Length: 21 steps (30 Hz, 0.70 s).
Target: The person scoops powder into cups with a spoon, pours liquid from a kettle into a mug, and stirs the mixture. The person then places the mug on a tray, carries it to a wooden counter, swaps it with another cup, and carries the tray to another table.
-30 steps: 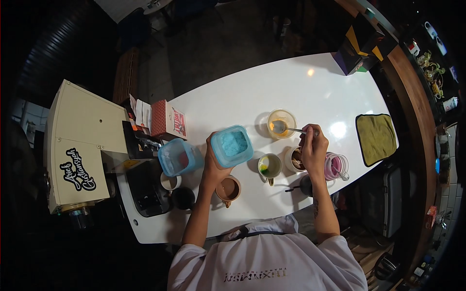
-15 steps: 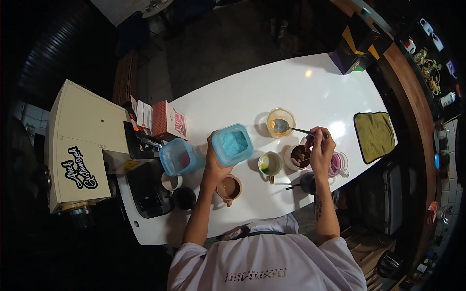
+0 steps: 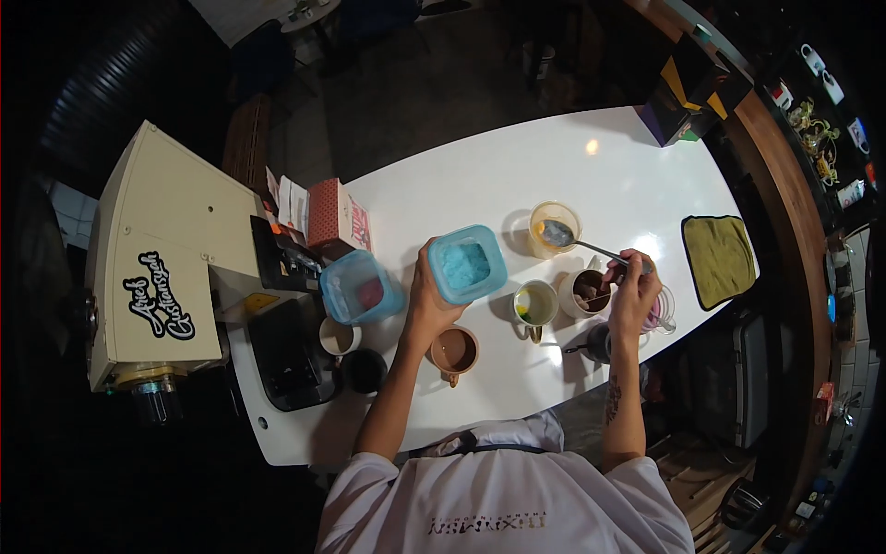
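My left hand is wrapped round a blue square tub with pale blue powder in it. The fingers of my right hand grip a metal spoon, its bowl over a clear cup with orange contents. Beneath my right hand is a white cup with brown contents. Between the hands stands a mug with green and yellow contents. A brown mug sits near my left forearm, and a jar with pink contents is partly hidden behind my right hand.
Another blue tub, a white cup and a dark cup stand at the left by a cream machine. Behind them is a red patterned box. A green cloth lies at the right, below dark boxes.
My right hand and the spoon have shifted right, the spoon's bowl staying over the orange cup. The whole table scene has moved slightly right in view. My left hand still holds the blue tub.
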### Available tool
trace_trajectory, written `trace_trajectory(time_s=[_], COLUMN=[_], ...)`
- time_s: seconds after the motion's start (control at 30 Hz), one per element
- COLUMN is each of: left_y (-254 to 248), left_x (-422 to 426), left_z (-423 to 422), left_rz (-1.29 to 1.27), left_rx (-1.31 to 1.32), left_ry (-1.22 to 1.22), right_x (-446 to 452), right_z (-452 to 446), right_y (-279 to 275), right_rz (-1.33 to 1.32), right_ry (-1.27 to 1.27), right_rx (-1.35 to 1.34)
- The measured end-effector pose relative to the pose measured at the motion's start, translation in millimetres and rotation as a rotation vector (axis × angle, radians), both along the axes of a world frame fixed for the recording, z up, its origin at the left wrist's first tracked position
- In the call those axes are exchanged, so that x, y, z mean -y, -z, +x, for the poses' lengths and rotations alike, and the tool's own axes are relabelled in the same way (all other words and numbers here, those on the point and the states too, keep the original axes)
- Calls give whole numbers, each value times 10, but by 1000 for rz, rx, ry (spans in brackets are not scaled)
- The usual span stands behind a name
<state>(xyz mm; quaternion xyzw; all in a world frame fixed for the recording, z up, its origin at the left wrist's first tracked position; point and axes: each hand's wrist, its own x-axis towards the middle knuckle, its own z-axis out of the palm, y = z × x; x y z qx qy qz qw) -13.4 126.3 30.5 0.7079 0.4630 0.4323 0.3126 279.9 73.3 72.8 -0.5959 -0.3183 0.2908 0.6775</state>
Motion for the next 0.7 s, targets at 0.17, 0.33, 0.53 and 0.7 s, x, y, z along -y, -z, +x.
trace_trajectory(time_s=[0.17,0.33,0.53,0.7], left_y=[7,138,88,116], left_x=[-55,-245,-148,-53], left_z=[-37,-124,-198,-255], left_rz=[-18,-109,-92,-74], left_rx=[-32,81,-1,37], left_ry=[11,82,82,58], right_x=[243,642,1129,1243], right_z=[-42,-214,-577,-890], right_y=[-280,-556,-553,-424], right_rz=[124,211,60,-102], right_ry=[9,-136,-354,-551], right_rx=[-12,-72,-97,139])
